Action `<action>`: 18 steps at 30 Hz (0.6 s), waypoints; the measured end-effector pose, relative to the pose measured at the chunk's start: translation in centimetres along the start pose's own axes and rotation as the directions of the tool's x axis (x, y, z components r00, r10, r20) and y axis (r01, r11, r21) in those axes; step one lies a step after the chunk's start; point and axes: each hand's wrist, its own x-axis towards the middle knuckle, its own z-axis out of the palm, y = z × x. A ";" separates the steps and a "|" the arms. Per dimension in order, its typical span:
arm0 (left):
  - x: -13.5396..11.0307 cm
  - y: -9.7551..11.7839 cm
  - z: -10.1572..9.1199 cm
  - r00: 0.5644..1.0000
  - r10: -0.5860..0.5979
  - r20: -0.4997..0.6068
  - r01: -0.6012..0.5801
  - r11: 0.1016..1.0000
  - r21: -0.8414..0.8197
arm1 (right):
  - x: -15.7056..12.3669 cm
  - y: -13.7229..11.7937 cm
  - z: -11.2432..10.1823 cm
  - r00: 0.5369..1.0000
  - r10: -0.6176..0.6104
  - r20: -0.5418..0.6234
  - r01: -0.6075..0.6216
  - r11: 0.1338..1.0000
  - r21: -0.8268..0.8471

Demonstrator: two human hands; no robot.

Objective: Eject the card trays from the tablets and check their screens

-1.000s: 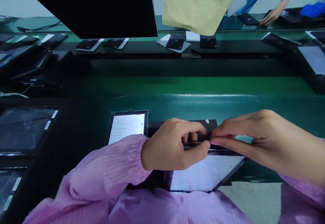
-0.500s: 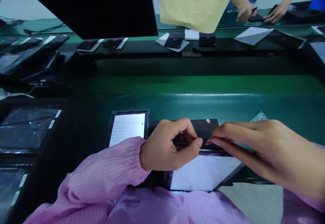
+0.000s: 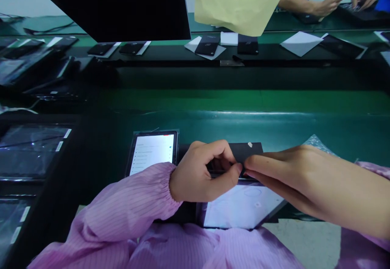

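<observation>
A tablet (image 3: 234, 212) with a bright, pale screen lies tilted close to my body. Above its far edge my left hand (image 3: 202, 173) is closed, thumb tip against fingertips. My right hand (image 3: 292, 173) comes in from the right, also pinched, with its fingertips almost meeting the left thumb. Whatever sits between the fingers is too small or hidden to name. Behind the hands is a flat black piece (image 3: 248, 150) with a small whitish scrap on top. A second tablet (image 3: 152, 155), showing a list on its lit screen, rests left of my left hand.
Bubble wrap (image 3: 318, 143) lies behind my right wrist. Bagged dark devices (image 3: 27, 151) fill the left side. Several black devices and white sheets (image 3: 301, 43) line the far ledge. A black panel (image 3: 122, 9) and yellow paper (image 3: 240, 5) hang overhead. A co-worker's hands (image 3: 330, 5) work beyond.
My right hand has moved left, bringing its fingertips up to my left thumb. The left hand stays nearly still. The co-worker's hands have shifted right.
</observation>
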 end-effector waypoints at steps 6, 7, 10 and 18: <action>-0.1 -0.4 -0.3 1.000 -0.009 -0.020 0.009 1.000 0.001 | 1.5 0.3 -0.4 0.991 -0.035 0.127 0.019 0.991 0.132; -0.1 -0.5 -0.3 1.000 -0.015 -0.017 0.015 1.000 0.002 | 1.6 0.4 -0.4 0.992 -0.041 0.119 0.025 0.991 0.135; 0.0 -0.9 -0.3 1.000 -0.021 -0.012 0.021 1.000 0.010 | 1.8 0.7 -0.2 0.990 -0.072 0.118 0.055 0.989 0.140; 0.1 -1.3 -0.5 0.999 -0.037 -0.006 0.037 0.999 0.005 | 1.7 1.0 0.2 0.994 -0.048 0.097 0.034 0.990 0.137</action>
